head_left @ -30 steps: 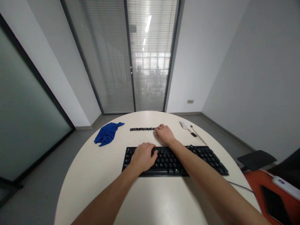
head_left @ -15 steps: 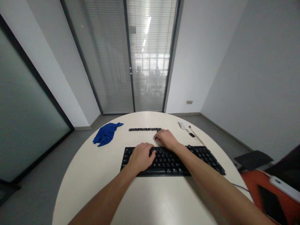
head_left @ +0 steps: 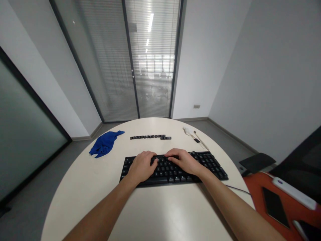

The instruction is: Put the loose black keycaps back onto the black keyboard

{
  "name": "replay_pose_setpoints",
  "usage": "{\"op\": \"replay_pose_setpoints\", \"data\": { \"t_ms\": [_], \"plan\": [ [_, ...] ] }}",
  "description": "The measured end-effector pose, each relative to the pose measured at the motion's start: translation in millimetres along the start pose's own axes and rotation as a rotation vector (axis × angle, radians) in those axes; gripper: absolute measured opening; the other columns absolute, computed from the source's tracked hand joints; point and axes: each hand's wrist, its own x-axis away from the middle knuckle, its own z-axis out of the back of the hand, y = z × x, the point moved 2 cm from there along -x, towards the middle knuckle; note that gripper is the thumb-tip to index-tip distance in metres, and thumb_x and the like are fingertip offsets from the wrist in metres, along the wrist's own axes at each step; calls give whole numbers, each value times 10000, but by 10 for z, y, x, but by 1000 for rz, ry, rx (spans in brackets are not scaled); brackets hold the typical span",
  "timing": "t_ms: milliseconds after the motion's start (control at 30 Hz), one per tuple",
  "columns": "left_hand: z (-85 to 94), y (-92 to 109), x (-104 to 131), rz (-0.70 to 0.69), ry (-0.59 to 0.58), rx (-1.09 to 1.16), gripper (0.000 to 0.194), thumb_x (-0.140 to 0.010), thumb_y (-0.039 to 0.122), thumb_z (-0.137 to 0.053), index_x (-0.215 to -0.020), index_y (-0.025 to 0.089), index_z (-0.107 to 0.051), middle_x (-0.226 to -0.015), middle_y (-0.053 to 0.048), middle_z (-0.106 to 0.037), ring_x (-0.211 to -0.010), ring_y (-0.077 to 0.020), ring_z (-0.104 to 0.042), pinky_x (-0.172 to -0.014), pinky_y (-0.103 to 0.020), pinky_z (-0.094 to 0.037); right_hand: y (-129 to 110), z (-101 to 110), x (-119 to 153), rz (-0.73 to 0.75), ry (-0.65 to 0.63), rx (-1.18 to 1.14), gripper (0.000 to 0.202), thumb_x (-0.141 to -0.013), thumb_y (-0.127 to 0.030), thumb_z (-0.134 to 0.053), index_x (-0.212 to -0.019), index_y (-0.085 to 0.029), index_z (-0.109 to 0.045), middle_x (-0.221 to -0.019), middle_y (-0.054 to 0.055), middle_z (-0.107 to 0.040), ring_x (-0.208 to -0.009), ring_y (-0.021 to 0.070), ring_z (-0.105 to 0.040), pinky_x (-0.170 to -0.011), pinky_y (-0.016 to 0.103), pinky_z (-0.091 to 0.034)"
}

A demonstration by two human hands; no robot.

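Note:
A black keyboard (head_left: 160,177) lies crosswise on the pale round table (head_left: 150,211). My left hand (head_left: 142,166) rests over its left-middle part, thumb apart from the fingers, with some fingertips hidden behind the hand. At the upper middle keys is my right hand (head_left: 185,161), its index finger and thumb stretched out and apart; nothing shows between them. Beyond the keyboard runs a line of loose black keycaps (head_left: 147,136), with a couple set just below its right end.
A crumpled blue cloth (head_left: 105,144) lies at the left. Far right on the table are a white tuft (head_left: 187,131), a small black piece (head_left: 197,140) and a thin stick (head_left: 201,140). A phone (head_left: 276,206) and a white power strip (head_left: 294,193) sit on an orange surface.
My right hand has drawn back from the keycap line to the keyboard. The line's right end, with keycaps below it, is now uncovered. My left hand stays on the keyboard; the view has shifted.

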Motion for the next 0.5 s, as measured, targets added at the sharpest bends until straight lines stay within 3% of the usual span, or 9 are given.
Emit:
{"op": "replay_pose_setpoints", "data": {
  "t_ms": [500],
  "plan": [
    [-32, -28, -2, -4, -7, 24, 248, -976, 313, -514, -1115, 196, -683, -1089, -79, -723, -1016, -253, -645, -941, -388, -492, -11, -48, 31, 90, -35, 212, 228, -958, -195, -582, -1107, -236, -749, -1150, 71, -740, -1138, 223, -648, -1062, 389, -457]
  ]
}}
